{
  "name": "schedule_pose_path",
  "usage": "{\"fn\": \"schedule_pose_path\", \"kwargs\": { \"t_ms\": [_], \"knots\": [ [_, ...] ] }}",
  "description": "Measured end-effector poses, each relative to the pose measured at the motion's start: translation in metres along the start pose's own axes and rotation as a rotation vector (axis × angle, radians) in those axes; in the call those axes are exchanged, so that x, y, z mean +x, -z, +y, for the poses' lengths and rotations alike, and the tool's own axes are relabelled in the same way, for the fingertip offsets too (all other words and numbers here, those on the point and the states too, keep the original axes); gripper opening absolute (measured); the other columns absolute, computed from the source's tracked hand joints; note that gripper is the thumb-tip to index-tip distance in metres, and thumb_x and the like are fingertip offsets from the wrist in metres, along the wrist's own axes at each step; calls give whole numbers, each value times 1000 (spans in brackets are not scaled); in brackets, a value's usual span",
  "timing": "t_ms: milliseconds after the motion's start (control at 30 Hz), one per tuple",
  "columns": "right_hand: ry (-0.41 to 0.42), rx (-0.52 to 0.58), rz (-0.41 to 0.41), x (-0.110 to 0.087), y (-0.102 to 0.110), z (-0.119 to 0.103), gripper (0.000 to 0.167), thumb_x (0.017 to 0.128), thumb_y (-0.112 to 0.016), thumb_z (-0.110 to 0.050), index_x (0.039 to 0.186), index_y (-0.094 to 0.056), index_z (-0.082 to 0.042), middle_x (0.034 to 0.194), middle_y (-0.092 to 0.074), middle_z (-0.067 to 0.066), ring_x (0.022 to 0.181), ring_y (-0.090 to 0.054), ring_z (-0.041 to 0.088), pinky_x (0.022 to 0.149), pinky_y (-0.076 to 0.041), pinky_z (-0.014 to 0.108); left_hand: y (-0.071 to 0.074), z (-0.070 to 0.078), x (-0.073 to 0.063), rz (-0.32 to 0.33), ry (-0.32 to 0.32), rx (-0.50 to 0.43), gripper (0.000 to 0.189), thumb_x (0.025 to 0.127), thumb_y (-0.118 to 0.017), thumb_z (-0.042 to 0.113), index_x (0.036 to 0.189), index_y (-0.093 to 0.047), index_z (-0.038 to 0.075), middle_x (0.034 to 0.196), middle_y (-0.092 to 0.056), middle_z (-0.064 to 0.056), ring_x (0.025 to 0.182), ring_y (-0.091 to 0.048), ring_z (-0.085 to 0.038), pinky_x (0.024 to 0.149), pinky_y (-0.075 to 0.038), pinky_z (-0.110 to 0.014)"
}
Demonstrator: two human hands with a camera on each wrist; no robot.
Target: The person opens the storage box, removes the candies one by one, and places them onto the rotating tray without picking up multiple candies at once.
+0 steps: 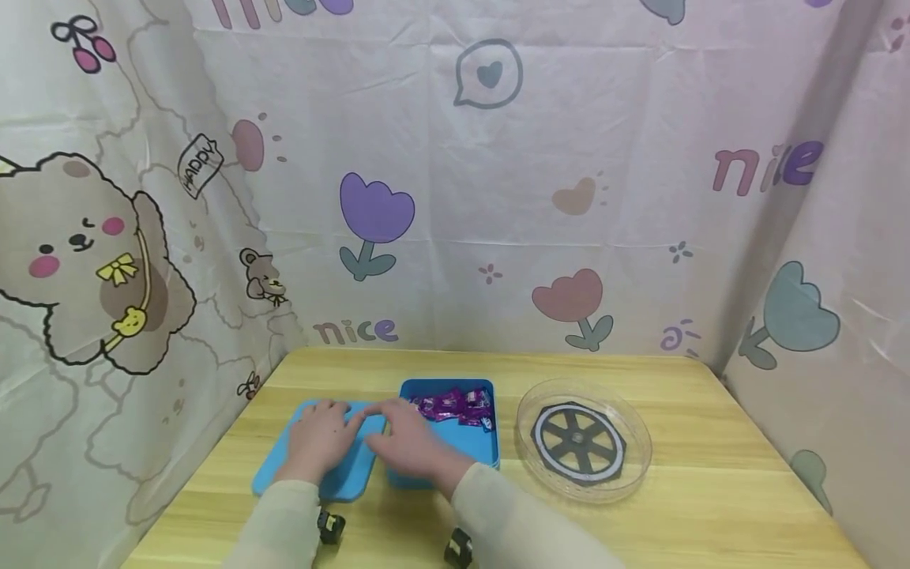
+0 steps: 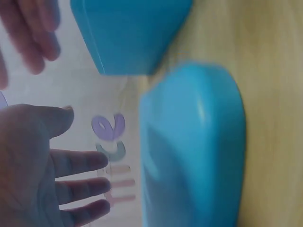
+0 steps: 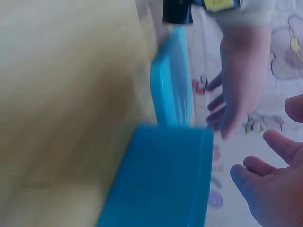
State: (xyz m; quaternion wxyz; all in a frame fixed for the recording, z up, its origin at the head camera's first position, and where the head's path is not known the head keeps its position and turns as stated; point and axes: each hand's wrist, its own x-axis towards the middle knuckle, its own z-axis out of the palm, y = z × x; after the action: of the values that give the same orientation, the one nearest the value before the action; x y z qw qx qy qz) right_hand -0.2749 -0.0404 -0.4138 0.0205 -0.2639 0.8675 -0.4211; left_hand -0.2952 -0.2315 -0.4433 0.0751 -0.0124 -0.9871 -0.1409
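Observation:
A blue lid (image 1: 348, 478) lies on the table at the left, next to an open blue box (image 1: 469, 446). Several purple-wrapped candies (image 1: 448, 405) are along the back of the box. My left hand (image 1: 323, 438) hovers above the lid with fingers loosely extended; the left wrist view shows a gap between that hand (image 2: 57, 165) and the lid (image 2: 189, 146). Over the left side of the box is my right hand (image 1: 408, 442), fingers relaxed and holding nothing. In the right wrist view it (image 3: 274, 184) stays apart from the box wall (image 3: 161, 175).
To the right of the box stands a round clear dish (image 1: 643, 466) with a black and white wheel-like disc (image 1: 577, 438) in it. The wooden table (image 1: 725, 490) ends at a printed cloth (image 1: 462, 300) hanging behind and at both sides.

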Motion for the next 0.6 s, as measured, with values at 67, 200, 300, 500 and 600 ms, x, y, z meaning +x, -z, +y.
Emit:
{"fn": "schedule_pose_path", "kwargs": {
  "t_ms": [67,200,300,500,600],
  "knots": [
    [-17,-27,24,2,10,7,43,95,-59,-29,136,-62,-18,138,-55,-2,118,-55,15,100,-48,43,0,9,3,1,-17,-6,60,106,-44,51,130,-64,0,131,-58,-27,121,-50,-51,93,-42,-68],
    [-73,-31,34,3,25,21,41,98,-58,-30,137,-61,-18,140,-55,1,125,-55,22,102,-48,48,-5,23,8,-39,-30,-21,52,107,-46,45,122,-67,0,115,-68,-20,103,-63,-42,82,-51,-60],
    [-103,-35,33,4,33,32,41,99,-58,-30,138,-61,-16,140,-55,3,127,-54,25,103,-46,50,-11,31,11,-82,-24,-24,52,107,-43,44,124,-66,1,113,-69,-18,99,-65,-40,78,-52,-59],
    [-147,-89,44,1,44,48,40,99,-59,-30,136,-63,-14,138,-57,7,128,-53,30,104,-44,56,-24,45,16,-122,-15,5,51,108,-41,46,116,-70,5,105,-70,-15,91,-65,-35,73,-54,-55],
    [-173,-117,36,1,51,53,40,99,-61,-30,136,-63,-14,139,-56,9,127,-53,32,103,-44,58,-27,52,18,-126,-8,18,47,107,-42,45,108,-71,8,97,-70,-11,85,-65,-32,68,-54,-53]
  ]
}}
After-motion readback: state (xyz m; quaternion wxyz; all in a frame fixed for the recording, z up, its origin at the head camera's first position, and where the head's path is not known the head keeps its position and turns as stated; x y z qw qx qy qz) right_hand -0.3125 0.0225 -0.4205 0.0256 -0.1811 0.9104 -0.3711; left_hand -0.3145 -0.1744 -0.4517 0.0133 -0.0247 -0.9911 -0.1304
